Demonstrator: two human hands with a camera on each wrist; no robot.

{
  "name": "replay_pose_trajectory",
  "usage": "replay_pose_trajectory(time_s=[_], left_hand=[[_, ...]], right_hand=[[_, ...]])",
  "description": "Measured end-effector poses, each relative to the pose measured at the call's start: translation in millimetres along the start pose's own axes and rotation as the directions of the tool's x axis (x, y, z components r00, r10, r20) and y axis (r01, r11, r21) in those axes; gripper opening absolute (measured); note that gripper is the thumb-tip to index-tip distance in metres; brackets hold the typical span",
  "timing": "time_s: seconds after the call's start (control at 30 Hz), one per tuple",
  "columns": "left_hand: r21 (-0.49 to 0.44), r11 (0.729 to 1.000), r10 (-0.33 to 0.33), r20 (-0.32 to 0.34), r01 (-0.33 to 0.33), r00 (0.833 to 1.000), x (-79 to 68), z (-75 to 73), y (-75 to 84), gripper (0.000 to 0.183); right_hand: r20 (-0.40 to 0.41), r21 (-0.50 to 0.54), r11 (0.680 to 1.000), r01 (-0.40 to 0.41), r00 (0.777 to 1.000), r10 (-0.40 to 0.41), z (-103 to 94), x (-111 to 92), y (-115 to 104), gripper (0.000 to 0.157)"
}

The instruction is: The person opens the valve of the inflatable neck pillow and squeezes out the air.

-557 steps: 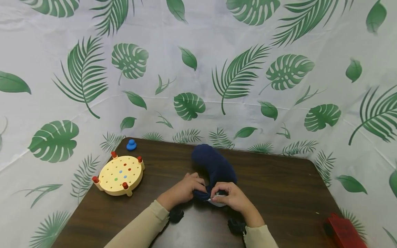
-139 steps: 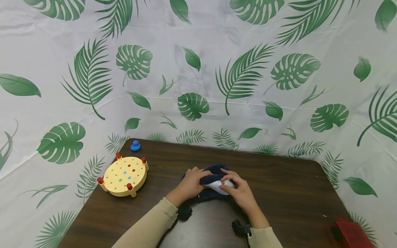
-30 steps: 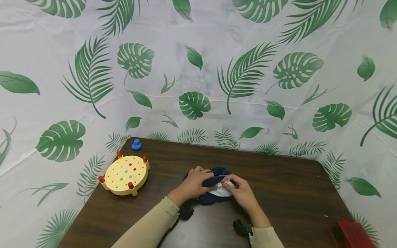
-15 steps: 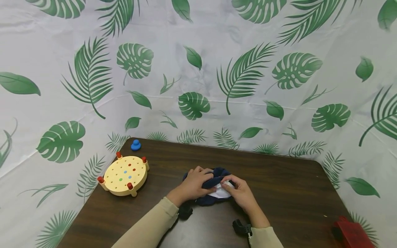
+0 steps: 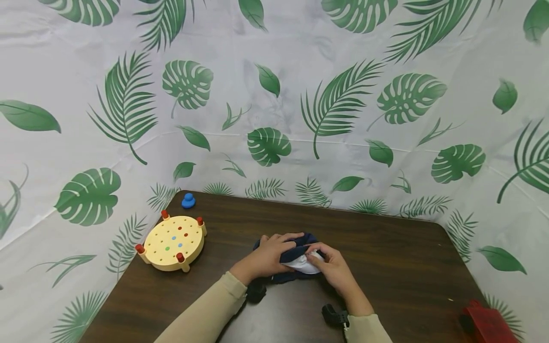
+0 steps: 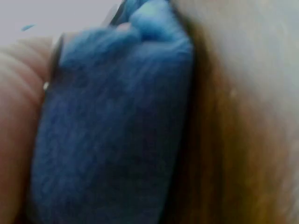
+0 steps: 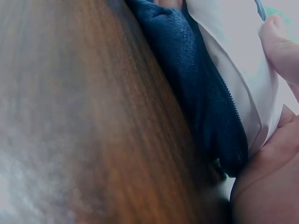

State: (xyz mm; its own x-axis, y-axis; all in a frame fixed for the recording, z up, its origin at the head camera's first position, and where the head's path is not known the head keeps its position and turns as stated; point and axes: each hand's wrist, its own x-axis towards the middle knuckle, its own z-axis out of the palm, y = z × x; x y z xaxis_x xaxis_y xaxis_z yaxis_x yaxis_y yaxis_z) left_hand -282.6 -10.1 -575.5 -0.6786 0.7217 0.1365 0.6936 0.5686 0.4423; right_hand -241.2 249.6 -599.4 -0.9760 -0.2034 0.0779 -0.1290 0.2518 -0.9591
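Note:
A navy neck pillow cover [image 5: 290, 255] lies bunched on the table between both hands, with white inner fabric [image 5: 303, 265] bulging from its opening. The right wrist view shows a zipper [image 7: 232, 103] along the edge of that opening, beside smooth white cloth. My left hand [image 5: 267, 256] grips the navy fabric from the left, fingers over its top; in the left wrist view the cover [image 6: 112, 121] fills the middle, against the hand. From the right, my right hand [image 5: 334, 267] pinches the white fabric near the zipper edge. The cover's far side is partly hidden behind the hands.
On the left of the dark wooden table [image 5: 386, 267] stands a round yellow pegboard [image 5: 160, 245] with red corner pegs. A small blue knob-shaped piece [image 5: 188, 201] sits at the back left corner. A red object [image 5: 489, 324] is at the front right. Leaf-patterned cloth [image 5: 274, 109] hangs behind.
Earlier the navy pillow lay long and curved; it is now gathered into a short bundle showing more white. Just now the left fingers have stretched farther over the top, and the left thumb has left the white.

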Motion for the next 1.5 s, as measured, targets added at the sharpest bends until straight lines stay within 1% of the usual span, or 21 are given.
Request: replay_pose_trajectory(time_s=[0.1,0.23,0.47,0.7,0.87,1.1,1.23,1.5], left_hand=[[0.006,1.000,0.026,-0.020,-0.026,0.999,1.0,0.9,-0.3,0.044],[0.000,0.999,0.054,-0.040,-0.054,0.998,2.2,0.2,1.0,0.043],[-0.039,0.997,0.057,-0.044,-0.059,0.997,2.6,-0.6,2.9,0.044],[-0.035,0.996,0.076,-0.052,-0.078,0.996,4.3,-0.4,2.0,0.044],[-0.047,0.997,0.058,-0.050,-0.060,0.997,5.5,-1.3,1.5,0.048],[-0.042,0.997,0.059,-0.086,-0.062,0.995,3.5,-0.2,0.8,0.049],[-0.045,0.997,0.053,-0.094,-0.057,0.994,1.5,0.4,0.3,0.056],[-0.049,0.998,0.045,-0.084,-0.050,0.995,2.1,0.8,-2.2,0.052]], right_hand=[[-0.002,0.007,1.000,-0.005,1.000,0.005,-0.5,-0.5,-1.7,0.010],[0.004,0.029,0.999,-0.016,1.000,0.016,-0.9,-0.3,-3.4,0.010],[0.010,0.052,0.998,-0.036,0.999,0.035,-0.8,1.0,-2.2,0.009],[0.025,0.084,0.995,-0.055,0.998,0.053,-1.1,0.2,-1.3,0.012],[0.061,0.118,0.993,-0.033,0.998,0.026,-2.3,-0.5,-1.0,0.011],[0.097,0.149,0.989,0.001,0.995,-0.016,-3.8,-0.8,-1.7,0.016],[0.089,0.136,0.991,0.013,0.996,-0.025,-3.3,-0.8,-0.5,0.014],[0.064,0.114,0.992,0.057,0.996,-0.064,-1.5,-0.3,1.1,0.009]])
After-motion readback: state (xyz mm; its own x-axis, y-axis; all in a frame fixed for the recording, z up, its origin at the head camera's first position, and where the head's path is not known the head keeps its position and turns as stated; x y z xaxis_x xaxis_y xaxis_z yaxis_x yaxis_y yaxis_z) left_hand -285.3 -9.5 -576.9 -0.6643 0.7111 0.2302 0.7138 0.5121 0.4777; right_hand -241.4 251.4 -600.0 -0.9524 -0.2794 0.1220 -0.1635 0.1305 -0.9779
